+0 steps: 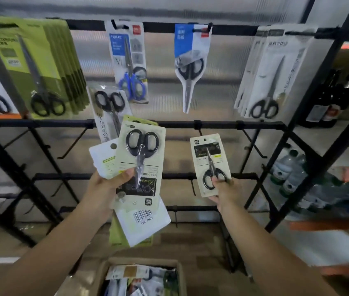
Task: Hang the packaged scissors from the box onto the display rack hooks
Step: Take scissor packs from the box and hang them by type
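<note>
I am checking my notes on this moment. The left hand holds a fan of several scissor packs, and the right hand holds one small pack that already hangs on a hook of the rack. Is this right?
Not quite. In the head view the left hand does grip several scissor packs, but the small pack in the right hand is not on a hook yet; it is held up in front of the rack.

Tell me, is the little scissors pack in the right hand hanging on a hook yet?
Not yet. The right hand pinches the little scissors pack at its bottom, in front of the rack.
</note>
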Tool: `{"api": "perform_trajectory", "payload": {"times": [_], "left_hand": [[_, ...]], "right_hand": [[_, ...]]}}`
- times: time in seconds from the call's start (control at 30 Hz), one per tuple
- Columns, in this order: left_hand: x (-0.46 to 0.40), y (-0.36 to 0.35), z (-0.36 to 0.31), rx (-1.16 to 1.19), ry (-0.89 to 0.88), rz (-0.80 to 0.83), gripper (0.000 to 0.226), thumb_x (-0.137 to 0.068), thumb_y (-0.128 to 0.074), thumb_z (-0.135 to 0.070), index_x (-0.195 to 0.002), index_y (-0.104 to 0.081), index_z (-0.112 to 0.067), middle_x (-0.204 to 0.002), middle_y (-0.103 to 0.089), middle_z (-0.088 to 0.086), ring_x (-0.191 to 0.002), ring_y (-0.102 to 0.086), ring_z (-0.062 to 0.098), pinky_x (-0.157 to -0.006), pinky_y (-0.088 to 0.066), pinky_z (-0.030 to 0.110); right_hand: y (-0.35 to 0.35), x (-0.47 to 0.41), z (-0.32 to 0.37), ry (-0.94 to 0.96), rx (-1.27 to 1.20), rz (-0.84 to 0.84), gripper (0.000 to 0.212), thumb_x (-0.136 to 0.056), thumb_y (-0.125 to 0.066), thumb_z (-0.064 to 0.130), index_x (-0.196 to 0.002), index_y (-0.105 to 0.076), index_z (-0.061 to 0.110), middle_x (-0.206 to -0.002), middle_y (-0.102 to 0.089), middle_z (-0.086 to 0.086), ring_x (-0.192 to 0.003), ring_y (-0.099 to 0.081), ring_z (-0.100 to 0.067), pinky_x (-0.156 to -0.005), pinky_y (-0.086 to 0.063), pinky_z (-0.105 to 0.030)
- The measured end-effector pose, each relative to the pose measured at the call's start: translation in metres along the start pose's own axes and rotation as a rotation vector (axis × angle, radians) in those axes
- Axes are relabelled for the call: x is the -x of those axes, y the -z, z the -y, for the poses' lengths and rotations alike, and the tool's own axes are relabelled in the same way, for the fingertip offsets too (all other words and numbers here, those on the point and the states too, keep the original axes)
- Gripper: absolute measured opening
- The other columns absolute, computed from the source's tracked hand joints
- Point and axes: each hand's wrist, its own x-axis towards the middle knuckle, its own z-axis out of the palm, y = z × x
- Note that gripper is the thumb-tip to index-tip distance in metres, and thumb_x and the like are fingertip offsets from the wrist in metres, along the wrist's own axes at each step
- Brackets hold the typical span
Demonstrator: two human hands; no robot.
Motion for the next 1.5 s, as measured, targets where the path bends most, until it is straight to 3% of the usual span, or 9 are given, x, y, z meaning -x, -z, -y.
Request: {"api": "perform_trajectory", "payload": {"times": [0.37,0.53,0.77,0.93,1.03,1.1,1.23,1.37,1.5], "left_hand": [[-0.011,-0.033,0.013,0.006,-0.006,-0.050,0.031,-0.068,-0.064,-0.004,-0.098,-0.066,-0.010,-0.086,-0.075,0.002,-0.073,-0.072,0.017,-0.054,-0.056,0.030],[-0.017,-0.037,0.011,-0.006,0.013,-0.075,0.046,-0.065,-0.067,-0.007,-0.111,-0.063,-0.005,-0.101,-0.073,0.008,-0.082,-0.071,0.022,-0.061,-0.058,0.034],[-0.019,-0.037,0.003,-0.020,0.003,-0.061,0.044,-0.067,-0.067,-0.009,-0.110,-0.064,-0.007,-0.101,-0.073,0.009,-0.087,-0.071,0.025,-0.064,-0.058,0.035],[-0.017,-0.035,0.003,-0.009,0.004,-0.065,0.044,-0.065,-0.067,-0.010,-0.110,-0.064,-0.008,-0.102,-0.072,0.009,-0.088,-0.070,0.025,-0.065,-0.057,0.035],[-0.016,-0.034,0.003,-0.007,0.007,-0.074,0.040,-0.065,-0.068,-0.009,-0.105,-0.066,-0.010,-0.099,-0.073,0.008,-0.086,-0.071,0.025,-0.063,-0.057,0.035],[-0.014,-0.035,0.005,-0.003,0.019,-0.082,0.035,-0.065,-0.068,-0.008,-0.100,-0.067,-0.012,-0.095,-0.074,0.007,-0.082,-0.071,0.023,-0.061,-0.057,0.034],[-0.009,-0.041,0.008,-0.022,0.047,-0.067,0.037,-0.064,-0.069,-0.007,-0.100,-0.067,-0.009,-0.098,-0.073,0.012,-0.084,-0.071,0.028,-0.063,-0.058,0.038],[0.000,-0.053,0.004,0.015,0.032,0.037,0.043,-0.061,-0.079,-0.012,-0.102,-0.065,-0.008,-0.097,-0.073,0.013,-0.082,-0.071,0.029,-0.059,-0.057,0.036],[0.006,-0.060,-0.005,-0.024,0.009,0.024,0.086,-0.027,-0.093,-0.047,-0.101,-0.066,-0.012,-0.097,-0.074,0.007,-0.082,-0.071,0.022,-0.066,-0.059,0.035]], "right_hand": [[0.014,-0.018,-0.008,0.129,-0.103,0.070,0.024,-0.079,-0.070,0.002,-0.086,-0.055,0.019,-0.089,-0.062,-0.002,-0.080,-0.060,-0.018,-0.047,-0.047,-0.027],[0.006,-0.021,-0.005,0.132,-0.115,0.088,0.027,-0.079,-0.070,-0.001,-0.084,-0.053,0.019,-0.084,-0.060,0.002,-0.074,-0.059,-0.013,-0.052,-0.052,-0.034],[-0.038,-0.044,0.017,-0.022,0.015,0.085,0.040,-0.085,-0.065,0.010,-0.119,-0.044,0.008,-0.121,-0.056,-0.016,-0.108,-0.057,-0.032,-0.092,-0.049,-0.047],[-0.050,-0.057,0.030,-0.068,0.204,0.105,0.056,-0.083,-0.068,0.024,-0.128,-0.040,0.007,-0.130,-0.047,-0.016,-0.115,-0.049,-0.029,-0.083,-0.042,-0.031],[-0.043,-0.043,0.032,0.109,0.368,0.033,0.065,-0.079,-0.072,0.020,-0.132,-0.037,0.006,-0.134,-0.041,-0.018,-0.117,-0.046,-0.031,-0.086,-0.045,-0.033],[-0.042,-0.024,0.041,0.258,0.214,0.163,0.051,-0.081,-0.069,0.021,-0.125,-0.045,0.009,-0.126,-0.051,-0.012,-0.109,-0.053,-0.024,-0.078,-0.046,-0.028],[-0.042,0.041,0.077,0.301,0.210,0.828,0.056,-0.059,-0.073,0.062,-0.102,-0.060,0.028,-0.096,-0.069,0.010,-0.084,-0.067,-0.005,-0.065,-0.053,-0.019],[-0.044,0.067,0.088,0.458,0.242,0.837,0.032,-0.067,-0.080,0.006,-0.093,-0.064,0.015,-0.093,-0.072,-0.003,-0.087,-0.068,-0.020,-0.073,-0.056,-0.034],[-0.037,0.067,0.087,0.390,0.027,0.809,0.030,-0.073,-0.071,-0.007,-0.093,-0.062,0.013,-0.093,-0.070,-0.006,-0.085,-0.067,-0.020,-0.064,-0.052,-0.030]]}}
